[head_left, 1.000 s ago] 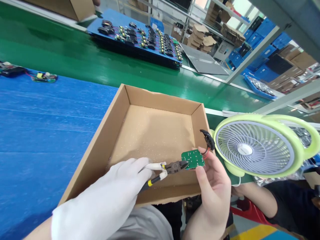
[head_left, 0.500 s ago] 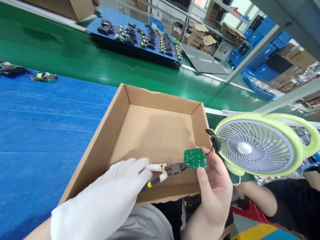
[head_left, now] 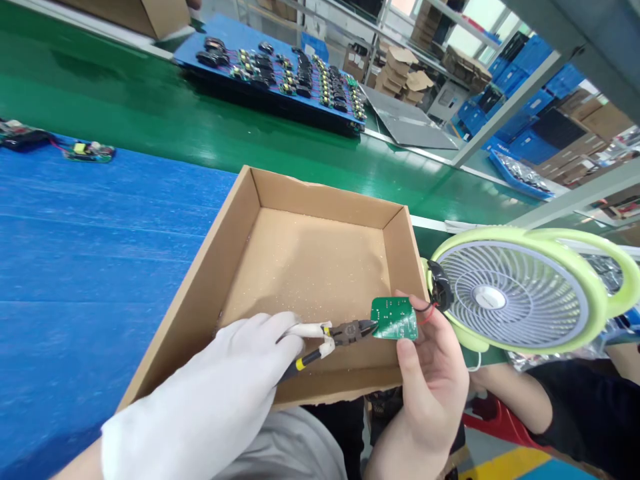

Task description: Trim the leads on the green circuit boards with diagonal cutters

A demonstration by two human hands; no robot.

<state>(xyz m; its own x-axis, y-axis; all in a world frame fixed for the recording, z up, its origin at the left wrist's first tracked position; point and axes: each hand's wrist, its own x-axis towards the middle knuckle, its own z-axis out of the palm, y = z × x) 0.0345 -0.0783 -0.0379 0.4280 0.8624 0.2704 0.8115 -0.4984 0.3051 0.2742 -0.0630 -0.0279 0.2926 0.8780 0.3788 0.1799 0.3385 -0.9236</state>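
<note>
My left hand (head_left: 240, 367), in a white glove, is closed around the handles of side cutters (head_left: 353, 331). The cutters' jaw tips lie at the left edge of a green circuit board (head_left: 395, 319); whether they touch it I cannot tell. My bare right hand (head_left: 433, 360) pinches the board by its right side, with the thumb below and fingers behind. Red and black wires run from the board to a black plastic part (head_left: 440, 285) hanging beyond my fingers. Beneath both hands is a shallow cardboard box (head_left: 320, 193), with small bright specks scattered on its floor.
A green and grey fan (head_left: 510, 293) stands right of the box. Blue sheeting (head_left: 100, 267) covers the left side, with a wired board (head_left: 90, 152) on it. Across the green bench lies a blue panel (head_left: 220, 30) bearing several boards. Another person's arm (head_left: 520, 393) is at lower right.
My right hand has shifted the board slightly right and tilted it, so its surface now catches light. The black part has swung right. The cutters have barely moved.
</note>
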